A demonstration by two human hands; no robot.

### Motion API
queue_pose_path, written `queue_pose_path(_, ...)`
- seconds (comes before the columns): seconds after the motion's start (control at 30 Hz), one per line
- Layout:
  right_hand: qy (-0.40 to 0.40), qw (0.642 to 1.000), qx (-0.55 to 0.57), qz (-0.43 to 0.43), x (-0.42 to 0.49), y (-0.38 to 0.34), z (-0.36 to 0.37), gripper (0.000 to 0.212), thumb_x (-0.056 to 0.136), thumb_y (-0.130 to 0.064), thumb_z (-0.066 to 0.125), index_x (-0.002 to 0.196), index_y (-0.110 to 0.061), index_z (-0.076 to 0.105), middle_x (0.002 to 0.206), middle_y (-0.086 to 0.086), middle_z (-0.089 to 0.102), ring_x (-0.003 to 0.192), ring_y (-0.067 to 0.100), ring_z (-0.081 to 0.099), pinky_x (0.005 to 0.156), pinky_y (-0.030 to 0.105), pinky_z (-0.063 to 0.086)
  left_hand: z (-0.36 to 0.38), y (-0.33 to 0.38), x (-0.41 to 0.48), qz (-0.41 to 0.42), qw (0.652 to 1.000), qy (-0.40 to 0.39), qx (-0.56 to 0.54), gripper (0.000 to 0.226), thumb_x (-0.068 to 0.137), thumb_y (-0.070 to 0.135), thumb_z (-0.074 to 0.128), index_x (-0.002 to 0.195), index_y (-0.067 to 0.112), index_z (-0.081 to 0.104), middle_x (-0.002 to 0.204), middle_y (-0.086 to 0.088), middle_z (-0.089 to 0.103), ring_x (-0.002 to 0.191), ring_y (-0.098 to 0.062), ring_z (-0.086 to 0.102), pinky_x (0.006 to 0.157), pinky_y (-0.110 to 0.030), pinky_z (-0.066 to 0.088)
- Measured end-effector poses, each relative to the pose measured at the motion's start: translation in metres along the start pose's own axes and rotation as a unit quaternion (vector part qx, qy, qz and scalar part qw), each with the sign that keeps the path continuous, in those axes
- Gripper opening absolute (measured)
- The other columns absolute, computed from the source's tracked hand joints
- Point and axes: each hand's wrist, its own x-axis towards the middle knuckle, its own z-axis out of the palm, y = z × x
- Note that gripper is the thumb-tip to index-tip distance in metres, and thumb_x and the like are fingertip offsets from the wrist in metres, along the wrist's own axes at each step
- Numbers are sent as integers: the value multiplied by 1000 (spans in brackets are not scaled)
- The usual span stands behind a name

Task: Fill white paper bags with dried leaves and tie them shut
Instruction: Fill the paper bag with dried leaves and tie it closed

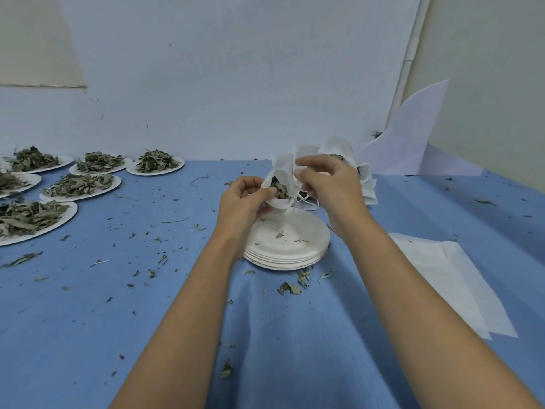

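Roughly at mid-frame, both hands held one white paper bag (pixel 283 168) up above a stack of paper plates (pixel 290 246) on the blue counter (pixel 118 305). The left hand (pixel 243 203) gripped the bag's lower left side, its fingers (pixel 267 192) curled around the white paper. The right hand (pixel 328 184) pinched the bag's upper right edge, thumb and forefinger closed on the paper. The bag's mouth gaped toward the camera, and dried leaves (pixel 280 187) showed inside it. A thin white string (pixel 303 199) hung in loops just under the right hand.

Behind the right hand, partly hidden by it, sat a cluster of filled bags (pixel 367 175) near the counter's far edge. The top plate of the stack carried only a few leaf crumbs. Loose leaf bits (pixel 290 287) lay just in front of the stack, and smaller ones were scattered over the counter.

At the left of the frame stood several plates heaped with leaves (pixel 82 184), well apart from the hands. At the right lay flat empty bags (pixel 451 278), overlapping. A white sheet (pixel 413 134) leaned against the wall at the upper right.
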Motion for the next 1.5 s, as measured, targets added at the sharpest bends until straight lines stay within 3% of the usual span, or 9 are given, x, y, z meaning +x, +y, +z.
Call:
queue_pose_path(0.2,-119,979,28,165,1,0,-6,19,91,-15,58,101,-3,69,85,3,68,71,12,63,66,19,54,-1,2,3,-39,998,-7,-48,5,89,8,60,84,8,60,78,-4,67,76,-16,68,71,-32,59)
queue_pose_path(0.57,-163,975,41,147,1,8,-5,10,87,-10,65,79,-13,61,79,1,69,71,6,65,63,17,52,-1,0,0,9,996,12,93,14,82,5,70,81,17,64,80,1,65,70,-9,67,62,-29,59)
queue_pose_path(0.7,-73,984,-163,-7,0,11,0,16,87,-8,56,77,-15,45,78,2,57,75,20,64,68,26,50,2,1,-1,152,922,131,331,19,78,4,60,78,22,54,78,6,46,66,-2,48,59,-24,44)
queue_pose_path(0.87,41,871,-428,-236,-9,8,19,17,78,-6,54,87,-15,43,80,-5,46,66,19,45,51,30,29,15,2,-10,249,792,157,536,26,81,-1,48,98,18,46,93,4,41,57,-19,44,47,-28,23)
queue_pose_path(1.07,28,981,-184,-59,-6,8,21,12,77,-8,60,84,-16,67,82,-12,63,74,-3,55,61,5,39,10,10,1,152,896,111,402,17,81,6,55,75,18,45,74,5,43,62,-14,43,57,-15,39)
queue_pose_path(1.13,12,985,-168,-40,-6,11,18,21,77,-3,63,89,-19,69,82,-14,62,72,-8,54,58,2,38,7,14,1,108,926,86,350,18,79,4,56,74,18,46,68,4,45,66,-19,48,65,-33,48)
queue_pose_path(1.27,33,942,-330,-50,4,7,8,36,79,-2,54,107,-20,67,106,0,64,93,15,57,71,22,41,0,31,2,76,896,25,437,15,79,11,62,91,14,54,75,1,55,65,-24,63,61,-33,52)
queue_pose_path(1.37,24,966,-256,-25,11,-4,11,37,76,1,47,101,-14,71,98,8,69,88,24,64,79,37,52,6,49,7,26,923,-18,385,8,85,9,58,88,13,64,85,-7,67,65,-28,71,61,-33,60)
queue_pose_path(1.5,29,986,-153,-63,21,-24,17,37,80,4,46,102,-8,74,96,11,73,89,27,67,83,44,54,22,63,18,116,934,35,335,28,85,-1,48,100,8,69,98,-7,67,93,-26,67,84,-41,56)
